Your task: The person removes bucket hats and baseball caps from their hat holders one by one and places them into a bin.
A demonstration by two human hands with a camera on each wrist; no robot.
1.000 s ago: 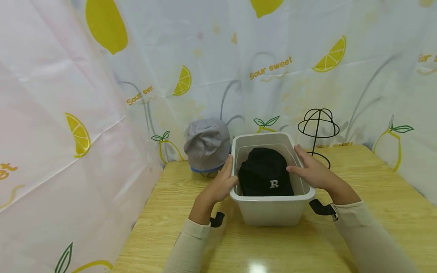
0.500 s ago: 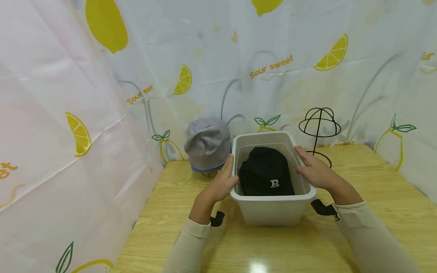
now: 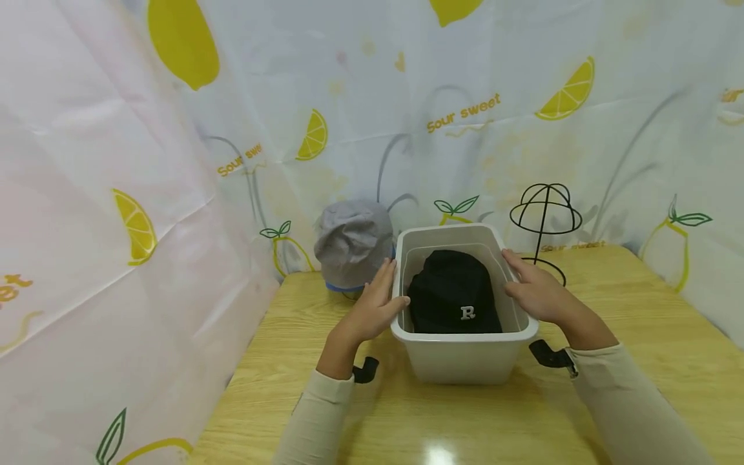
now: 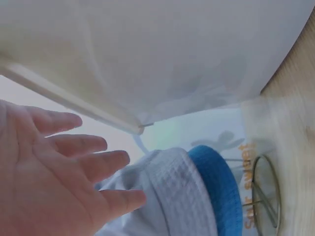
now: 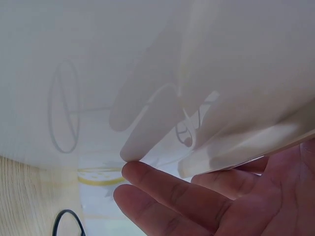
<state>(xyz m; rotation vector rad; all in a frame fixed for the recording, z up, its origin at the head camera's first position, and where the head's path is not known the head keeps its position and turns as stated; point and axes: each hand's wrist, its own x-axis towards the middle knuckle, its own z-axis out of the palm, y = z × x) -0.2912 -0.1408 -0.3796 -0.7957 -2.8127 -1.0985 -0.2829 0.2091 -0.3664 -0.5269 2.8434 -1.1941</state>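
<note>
A white plastic bin (image 3: 465, 361) stands on the table, with a black baseball cap (image 3: 447, 290) bearing a white letter R inside it. My left hand (image 3: 371, 311) is at the bin's left rim, thumb over the edge; in the left wrist view its fingers (image 4: 110, 164) extend straight, spread and off the bin's wall. On the opposite side my right hand (image 3: 540, 296) grips the rim, thumb on the inner edge. In the right wrist view one of its fingertips (image 5: 134, 169) meets the outer wall, and the thumb is hidden.
Behind my left hand, a grey bucket hat (image 3: 351, 239) with a blue edge sits on a wire stand (image 4: 277, 196). A bare black wire hat stand (image 3: 542, 219) is at the back right. A lemon-print curtain (image 3: 360, 77) hangs behind the wooden table (image 3: 430, 420).
My right thumb has drawn back from over the cap to the bin's rim. My left hand has shifted slightly left and loosened. Bin and cap stay nearly in place.
</note>
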